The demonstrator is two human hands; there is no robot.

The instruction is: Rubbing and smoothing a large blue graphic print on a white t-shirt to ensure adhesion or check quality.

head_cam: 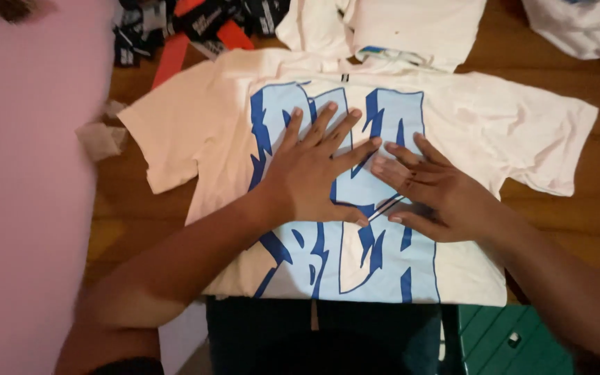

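A cream t-shirt (501, 125) with a large light-blue and dark-blue print lies spread flat on a wooden table (578, 201), neck away from me. My left hand (314, 167) rests palm down on the middle of the print, fingers spread wide. My right hand (428, 187) lies flat just beside it on the print, fingers pointing left and nearly touching the left hand's fingertips. Neither hand holds anything.
More pale folded shirts (397, 28) lie at the far edge, and another white garment (585, 28) at the top right. A pile of black and orange tags (196, 28) sits at the top left. A pink surface (29, 194) fills the left side. Small crumpled paper (102, 137) lies nearby.
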